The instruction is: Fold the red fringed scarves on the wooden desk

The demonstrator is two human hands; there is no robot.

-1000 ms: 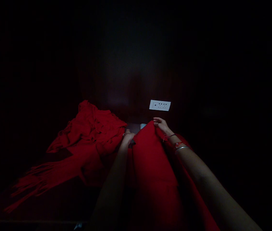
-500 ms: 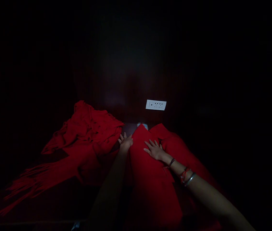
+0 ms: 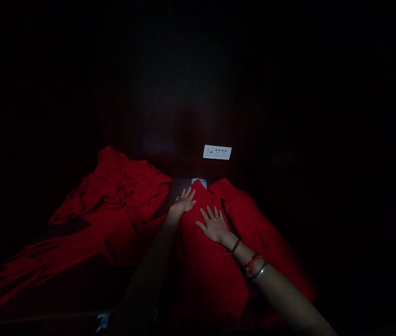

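A red cloth, likely a scarf (image 3: 208, 275), lies folded lengthwise in front of me, its far end narrowed to a point. My left hand (image 3: 184, 203) rests with fingers spread on its left edge near that point. Flat on the middle of the same cloth lies my right hand (image 3: 214, 225), fingers apart, with bracelets on the wrist. Just right of it, another length of red cloth (image 3: 260, 228) stretches toward me; whether the two are joined I cannot tell. Partly covered by the tip is a small pale-blue item (image 3: 203, 182), too blurred to name.
To the left lies a crumpled red fringed scarf (image 3: 121, 186), its tassels (image 3: 26, 266) spread toward the near left. A white socket plate (image 3: 217, 152) is on the dark wall behind. Something small and shiny (image 3: 102, 321) shows at the near edge. Most surroundings are very dark.
My right hand has let go of the cloth's far edge and come down flat onto its middle. My left hand has opened and moved onto the left edge. The view has turned slightly right.
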